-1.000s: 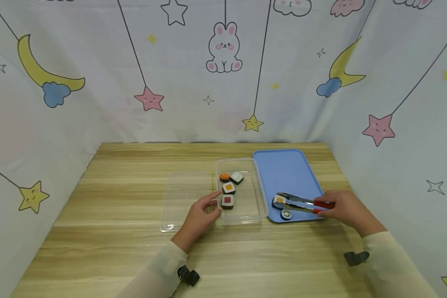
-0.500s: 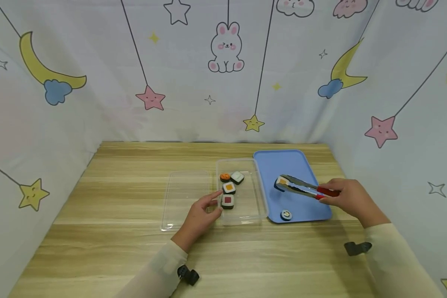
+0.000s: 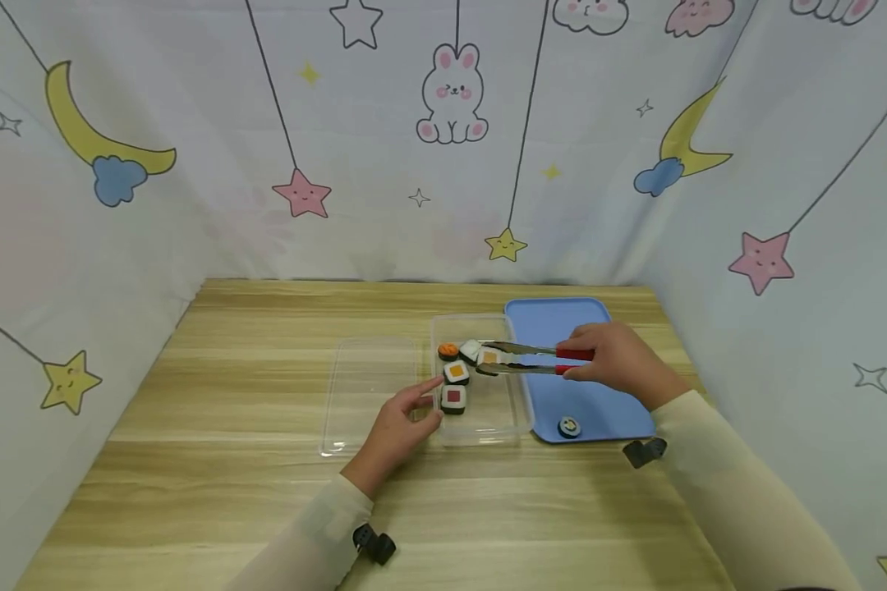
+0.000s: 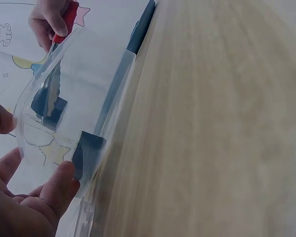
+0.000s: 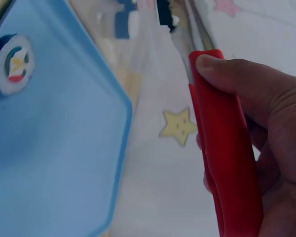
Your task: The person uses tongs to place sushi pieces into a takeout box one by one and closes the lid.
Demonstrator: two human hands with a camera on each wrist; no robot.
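My right hand point(image 3: 612, 357) grips red-handled metal tongs point(image 3: 532, 351) over the clear plastic container point(image 3: 491, 419). Between the tong tips is a sushi piece point(image 3: 490, 359) with white rice and an orange centre. It is close beside a white-topped piece point(image 3: 471, 351) in the container. An orange-topped piece point(image 3: 448, 350), another orange-centred piece point(image 3: 456, 372) and a red-centred piece point(image 3: 453, 397) stand along its left side. My left hand point(image 3: 399, 427) touches the container's left wall with fingers and thumb spread, the fingertips at its rim in the left wrist view.
On the right, a blue tray point(image 3: 606, 414) lies against the container, with one small round sushi roll point(image 3: 569, 426) near its front edge. A clear lid point(image 3: 369, 394) lies left of the container. A patterned curtain point(image 3: 369, 238) hangs behind the wooden table point(image 3: 259, 369).
My right hand has lifted the orange-centred sushi piece off the blue tray with the tongs and carried it left over the container. My left hand has stayed at the container's wall.
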